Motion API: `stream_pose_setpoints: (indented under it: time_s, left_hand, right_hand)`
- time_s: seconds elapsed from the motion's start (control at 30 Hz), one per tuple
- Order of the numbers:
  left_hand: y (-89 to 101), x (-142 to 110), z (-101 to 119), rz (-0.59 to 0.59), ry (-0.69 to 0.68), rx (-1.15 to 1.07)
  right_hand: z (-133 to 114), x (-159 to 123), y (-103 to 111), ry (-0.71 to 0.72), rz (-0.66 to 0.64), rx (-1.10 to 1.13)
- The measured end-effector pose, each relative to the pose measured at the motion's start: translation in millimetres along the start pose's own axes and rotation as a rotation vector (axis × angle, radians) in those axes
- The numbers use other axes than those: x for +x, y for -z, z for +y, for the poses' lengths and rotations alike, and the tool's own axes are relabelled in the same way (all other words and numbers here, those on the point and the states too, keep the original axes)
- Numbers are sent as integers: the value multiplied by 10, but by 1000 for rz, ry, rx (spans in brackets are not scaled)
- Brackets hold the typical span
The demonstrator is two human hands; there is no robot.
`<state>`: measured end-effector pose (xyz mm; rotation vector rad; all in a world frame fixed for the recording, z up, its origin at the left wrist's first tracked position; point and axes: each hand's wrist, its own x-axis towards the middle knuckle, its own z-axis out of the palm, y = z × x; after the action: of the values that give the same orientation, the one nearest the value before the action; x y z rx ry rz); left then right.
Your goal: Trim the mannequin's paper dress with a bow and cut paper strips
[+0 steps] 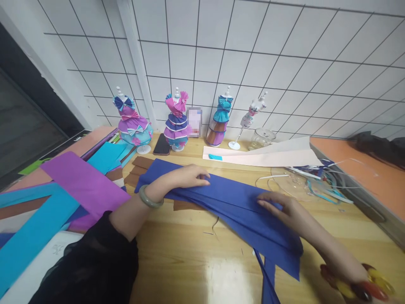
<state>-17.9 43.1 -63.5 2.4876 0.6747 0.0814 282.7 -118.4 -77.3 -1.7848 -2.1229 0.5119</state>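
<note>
A long piece of dark blue cloth point(228, 192) lies in loose folds across the wooden table, and a narrow strip of it hangs toward the near edge. Over its upper left part is my left hand point(193, 175), fingers loosely bent and apart from the thumb. My right hand point(283, 207) rests at the cloth's right part, thumb and forefinger apart with blue showing between them. Neither hand visibly grips the cloth. Pieces of brown cloth point(139, 164) stick out from beneath the blue one.
Three small mannequins in layered dresses point(177, 122) and a bare mannequin point(251, 116) line the wall. Beside them are a phone point(162, 144) and a glass jar point(262, 138). Purple cloth point(85, 181) and turquoise strips pile up left; thin ribbons point(329, 185) tangle at right.
</note>
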Motion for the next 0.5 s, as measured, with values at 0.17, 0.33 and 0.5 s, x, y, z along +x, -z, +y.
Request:
stream_pose_setpoints:
  time_s: [0.17,0.33,0.5]
  left_hand:
    - [-81,65,-344,107,75,280]
    - [-59,51,-412,85,91,318]
    - [4,55,-335,88,109,328]
  right_hand:
    - [351,366,-33,55,20,-166]
    - [411,470,-68,98,-19,-229]
    - [390,433,-34,173,29,-274]
